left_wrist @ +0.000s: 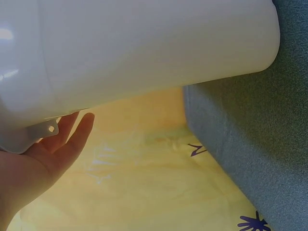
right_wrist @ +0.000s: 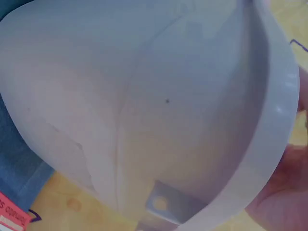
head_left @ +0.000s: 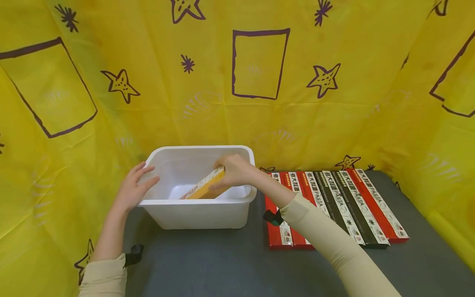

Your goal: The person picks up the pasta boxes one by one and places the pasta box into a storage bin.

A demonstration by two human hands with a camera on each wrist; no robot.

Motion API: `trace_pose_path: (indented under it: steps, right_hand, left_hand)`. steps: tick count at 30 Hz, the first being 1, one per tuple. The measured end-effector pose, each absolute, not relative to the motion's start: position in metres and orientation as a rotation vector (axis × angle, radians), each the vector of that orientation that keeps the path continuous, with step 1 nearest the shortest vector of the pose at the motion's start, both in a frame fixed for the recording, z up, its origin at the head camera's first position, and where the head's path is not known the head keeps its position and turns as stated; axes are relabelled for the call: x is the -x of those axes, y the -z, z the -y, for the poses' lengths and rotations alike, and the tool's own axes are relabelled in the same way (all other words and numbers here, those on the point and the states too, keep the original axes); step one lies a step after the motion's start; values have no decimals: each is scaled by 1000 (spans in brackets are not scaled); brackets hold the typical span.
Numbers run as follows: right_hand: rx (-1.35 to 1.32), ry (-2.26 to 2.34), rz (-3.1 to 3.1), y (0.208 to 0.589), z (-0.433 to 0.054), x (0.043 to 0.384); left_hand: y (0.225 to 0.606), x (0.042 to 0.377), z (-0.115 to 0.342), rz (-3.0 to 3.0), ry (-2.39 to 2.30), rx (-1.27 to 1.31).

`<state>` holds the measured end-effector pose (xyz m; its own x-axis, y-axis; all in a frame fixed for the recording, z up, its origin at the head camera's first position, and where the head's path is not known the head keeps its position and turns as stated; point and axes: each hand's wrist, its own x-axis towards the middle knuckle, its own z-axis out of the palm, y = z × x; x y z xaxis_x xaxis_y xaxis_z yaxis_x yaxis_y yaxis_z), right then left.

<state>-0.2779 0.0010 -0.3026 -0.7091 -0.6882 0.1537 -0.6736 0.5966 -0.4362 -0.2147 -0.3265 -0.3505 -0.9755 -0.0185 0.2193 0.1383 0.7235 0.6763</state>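
Observation:
A white plastic bin [head_left: 196,214] stands on the dark table, its mouth facing up. Inside it, a yellow pasta box [head_left: 205,185] slants down with its lower end toward the left. My right hand [head_left: 235,171] reaches over the bin's right side and grips the upper end of that box. My left hand [head_left: 135,187] rests at the bin's left rim with fingers extended and spread. In the left wrist view the fingers [left_wrist: 79,134] lie along the outside of the wall beside a small tab with a hole. The right wrist view shows mostly the bin's outer wall [right_wrist: 144,96].
To the right of the bin lies a row of several red pasta boxes [head_left: 382,206] and black pasta boxes [head_left: 365,222], partly behind my right forearm. A yellow curtain [head_left: 256,123] with drawn stars encloses the grey table [head_left: 208,264] at the back and sides.

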Motion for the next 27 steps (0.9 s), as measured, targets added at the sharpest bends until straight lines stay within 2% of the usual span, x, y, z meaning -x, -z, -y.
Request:
trace_pose_path:
  steps: [13,27]
  right_hand:
    - [1041,969,-2818,294,-45,272]
    - [890,1110,-2846,314,-124,261]
  left_hand:
    - [353,219,324,2732,1098,105]
    - [353,216,326,2729,1113,92]
